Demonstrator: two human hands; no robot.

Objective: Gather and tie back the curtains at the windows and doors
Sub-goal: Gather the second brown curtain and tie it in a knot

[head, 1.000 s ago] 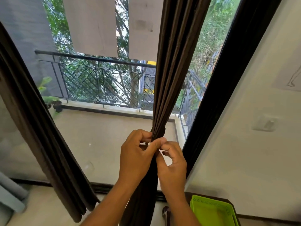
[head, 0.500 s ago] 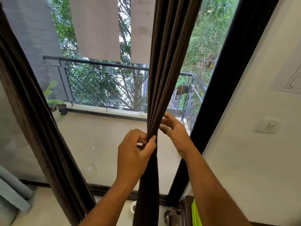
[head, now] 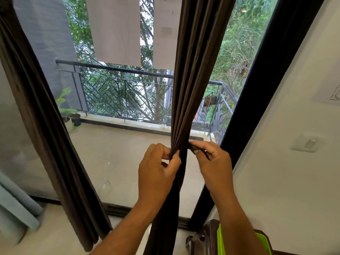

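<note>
Head view, looking forward and down at a glazed balcony door. A gathered dark brown fabric curtain is hanging in tight vertical pleats down the middle of the glass, narrowing to a bunch at hand height and continuing down toward the floor. The left hand is gripping this bunch, with thumb and curled fingers pinching the pleats together. The right hand is sitting just beside it on the right of the bunch, its fingers curled round a short dark strip that is reaching in against the curtain's right edge; whether the strip is a tie-back or a fold of the curtain itself cannot be told. The two hands are lying close together, with the bunched cloth between them.

A second dark brown curtain panel is hanging at a slant along the left of the frame, well apart from the hands. The thick black door frame is running diagonally on the right, meeting a pale plastered wall that is carrying a white switch plate. Beyond the glass, a pale concrete balcony floor is extending to a black metal railing with diagonal lattice; a small potted green plant is standing in the left corner, and trees are filling the background. Indoors, a bright green plastic basket is showing at the lower right beside a dark brown object, and the light indoor floor is lying at the lower left
</note>
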